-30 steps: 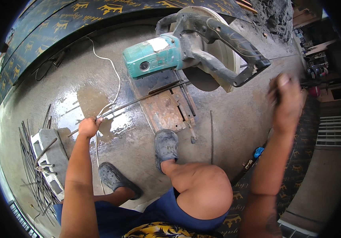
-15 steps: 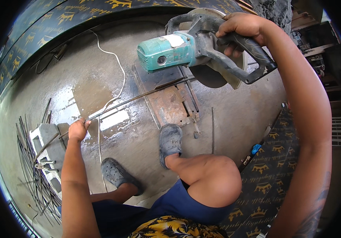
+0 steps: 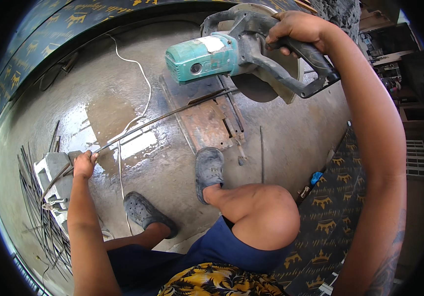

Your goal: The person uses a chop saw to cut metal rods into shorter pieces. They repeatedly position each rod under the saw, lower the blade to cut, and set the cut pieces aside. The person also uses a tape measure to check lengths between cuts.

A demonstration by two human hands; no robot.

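Teal and black, a cut-off saw (image 3: 245, 47) is standing over the far edge of its rusty base plate (image 3: 199, 129). The right hand (image 3: 298, 30) is gripping the saw's black handle (image 3: 316, 61), its fingers wrapping around the grip. The left hand (image 3: 84, 164) is holding a long steel rod (image 3: 147, 123) near one end, fingers closing around it; this rod is crossing the base plate's left edge and running toward the blade (image 3: 255, 89). A dark clog (image 3: 209, 167) is overlapping the plate's near edge. Farther left, a concrete block (image 3: 53, 162) is sitting on the floor (image 3: 291, 143) beside thin rods (image 3: 51, 241).
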